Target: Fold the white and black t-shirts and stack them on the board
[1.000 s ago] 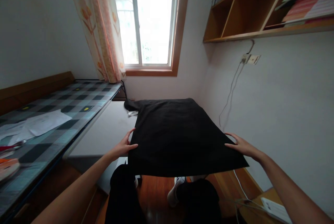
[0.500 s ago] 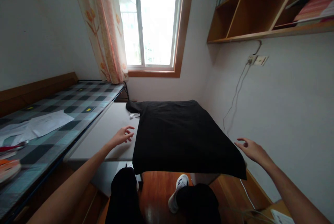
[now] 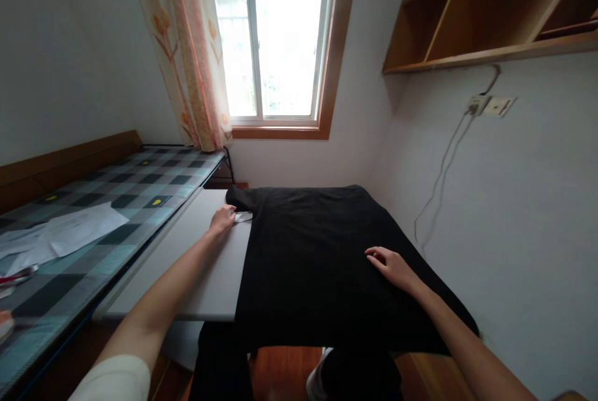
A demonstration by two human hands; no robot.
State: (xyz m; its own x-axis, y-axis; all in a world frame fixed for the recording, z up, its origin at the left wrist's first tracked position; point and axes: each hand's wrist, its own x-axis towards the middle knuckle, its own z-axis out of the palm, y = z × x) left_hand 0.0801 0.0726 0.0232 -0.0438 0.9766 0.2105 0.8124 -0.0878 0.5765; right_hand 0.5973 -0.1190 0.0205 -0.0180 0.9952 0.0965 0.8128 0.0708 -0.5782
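Note:
A black cloth (image 3: 317, 258) lies spread over a pale table (image 3: 210, 276), its near edge hanging over the front. At the cloth's far left corner is a bunched part, and a small white tag or paper (image 3: 243, 217) sticks out beside it. My left hand (image 3: 223, 219) is at that corner, fingers drawn together by the white piece; what they hold is too small to make out. Over the right part of the cloth, my right hand (image 3: 390, 266) is held with bent fingers apart and nothing in it.
On the left is a bed with a checked cover (image 3: 116, 202) and white papers (image 3: 84, 226). A window (image 3: 284, 40) with a curtain (image 3: 191, 46) stands ahead. Wooden shelves (image 3: 486, 9), a socket (image 3: 488, 106) and a hanging cable are on the right wall.
My left hand has moved forward to the cloth's far left corner, and its fingers have closed. My right hand has moved left from beside the cloth to over it. The view has come nearer the table.

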